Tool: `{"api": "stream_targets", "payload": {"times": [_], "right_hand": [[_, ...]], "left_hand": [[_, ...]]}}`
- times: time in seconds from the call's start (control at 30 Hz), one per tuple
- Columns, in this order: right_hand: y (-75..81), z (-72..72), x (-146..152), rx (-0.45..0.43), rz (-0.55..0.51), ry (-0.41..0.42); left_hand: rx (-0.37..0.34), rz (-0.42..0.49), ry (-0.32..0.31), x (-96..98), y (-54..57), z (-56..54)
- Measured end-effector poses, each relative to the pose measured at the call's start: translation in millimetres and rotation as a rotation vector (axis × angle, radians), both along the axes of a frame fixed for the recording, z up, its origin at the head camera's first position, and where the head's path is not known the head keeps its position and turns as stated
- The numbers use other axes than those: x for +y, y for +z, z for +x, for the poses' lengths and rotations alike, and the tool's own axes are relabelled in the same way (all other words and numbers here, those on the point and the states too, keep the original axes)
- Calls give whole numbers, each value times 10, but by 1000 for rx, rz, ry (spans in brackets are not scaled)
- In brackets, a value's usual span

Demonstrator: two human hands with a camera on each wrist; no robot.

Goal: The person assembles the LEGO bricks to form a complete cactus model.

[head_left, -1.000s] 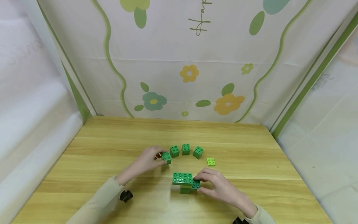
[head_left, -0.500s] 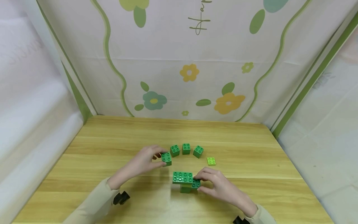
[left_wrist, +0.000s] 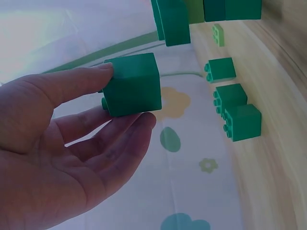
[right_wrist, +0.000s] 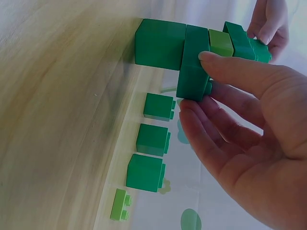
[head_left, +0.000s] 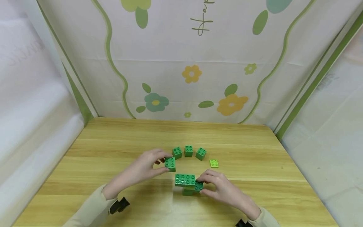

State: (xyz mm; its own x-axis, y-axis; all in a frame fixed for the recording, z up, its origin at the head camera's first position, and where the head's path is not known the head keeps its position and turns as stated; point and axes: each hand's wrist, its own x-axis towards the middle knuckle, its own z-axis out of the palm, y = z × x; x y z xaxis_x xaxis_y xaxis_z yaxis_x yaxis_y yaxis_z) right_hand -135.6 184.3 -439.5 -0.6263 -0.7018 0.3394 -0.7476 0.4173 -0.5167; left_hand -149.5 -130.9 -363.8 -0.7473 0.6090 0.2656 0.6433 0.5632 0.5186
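Note:
My left hand point(head_left: 145, 167) pinches a green two-by-two toy block point(left_wrist: 134, 86) between thumb and fingers, held up off the table. Just in front of it stands a stack of toy blocks point(head_left: 185, 180). The stack has a green block point(right_wrist: 160, 44) at the bottom, a dark green slab point(right_wrist: 194, 62) jutting to the right above it, a thin lime piece point(right_wrist: 221, 43), and a long eight-stud slab on top. My right hand point(head_left: 224, 190) grips the jutting end of the dark green slab, thumb on one side, fingers on the other.
Behind the stack, three green two-by-two blocks point(head_left: 188, 151) stand in a shallow arc on the wooden table point(head_left: 119, 135). To their right lies a flat lime piece point(head_left: 214, 163). A white printed cloth point(head_left: 170, 60) hangs behind the table and along both sides.
My left hand has drawn the green block off the left end of the arc, toward me and slightly right, nearer the stack. The right hand and stack stay in place.

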Motion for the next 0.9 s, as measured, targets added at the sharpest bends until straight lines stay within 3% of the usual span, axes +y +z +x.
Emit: {"api": "stream_targets", "payload": {"times": [0.2,0.47,0.9], "right_hand": [[-7,-2,-13,18,-1,-11],[-16,-20,-26,65,-16,-5],[-24,-37,-28,45,-9,-21]], "left_hand": [[-36,14,-18,21,5,70],[-31,35,-50,44,-24,108],[-45,26,-66,55,-56,127]]}}
